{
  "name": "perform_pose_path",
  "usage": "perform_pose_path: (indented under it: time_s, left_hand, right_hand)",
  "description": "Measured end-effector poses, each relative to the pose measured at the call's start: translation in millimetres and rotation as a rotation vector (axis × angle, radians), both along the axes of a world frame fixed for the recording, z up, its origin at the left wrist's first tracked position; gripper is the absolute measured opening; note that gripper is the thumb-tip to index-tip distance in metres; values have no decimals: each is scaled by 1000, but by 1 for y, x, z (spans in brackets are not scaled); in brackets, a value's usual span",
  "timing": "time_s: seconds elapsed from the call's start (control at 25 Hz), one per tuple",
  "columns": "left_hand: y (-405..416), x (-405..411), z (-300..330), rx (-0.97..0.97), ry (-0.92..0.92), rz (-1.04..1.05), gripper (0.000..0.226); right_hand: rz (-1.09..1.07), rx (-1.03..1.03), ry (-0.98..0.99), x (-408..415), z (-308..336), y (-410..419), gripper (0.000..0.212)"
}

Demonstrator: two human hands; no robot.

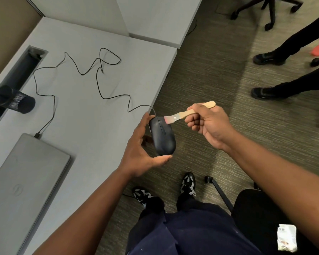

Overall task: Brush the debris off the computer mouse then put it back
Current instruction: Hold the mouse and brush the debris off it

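The dark, oval computer mouse (162,138) is gripped by the left hand (143,150) beyond the desk (103,107) edge. The brush (190,114), clasped by the right hand (208,124), touches its front; its cable (99,83) trails to the closed laptop (22,183).

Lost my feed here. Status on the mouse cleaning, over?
Left hand grips mouse past the desk edge. Right hand holds brush, bristles on the mouse's front. Cable trails across desk; nothing blocking.

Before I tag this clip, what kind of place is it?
Most likely an office cubicle: a grey desk with a closed laptop on it, a partition wall behind, and a wheeled chair base on carpet.
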State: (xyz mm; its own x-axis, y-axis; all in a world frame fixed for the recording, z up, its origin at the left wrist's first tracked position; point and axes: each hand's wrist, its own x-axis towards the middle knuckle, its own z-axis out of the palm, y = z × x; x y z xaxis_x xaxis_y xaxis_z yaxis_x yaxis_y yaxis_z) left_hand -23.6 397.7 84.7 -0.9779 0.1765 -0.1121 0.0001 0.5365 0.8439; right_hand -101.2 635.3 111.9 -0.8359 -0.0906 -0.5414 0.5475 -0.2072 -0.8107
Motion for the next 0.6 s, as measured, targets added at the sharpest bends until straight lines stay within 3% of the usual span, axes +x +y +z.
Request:
perform_pose_path:
  time_s: [0.16, 0.28, 0.6]
  left_hand:
    - [-5, -2, -2, -16, -10, 5, 137]
    - [-3, -5, -1, -1, -1, 10, 136]
    - [1, -4, 4, 38, -19, 41, 130]
  right_hand:
    - [-86, -61, 9, 0, -3, 10, 21]
    - [6, -198, -18, 3, 3, 3, 23]
    - [6, -99, 21, 0, -3, 15, 21]
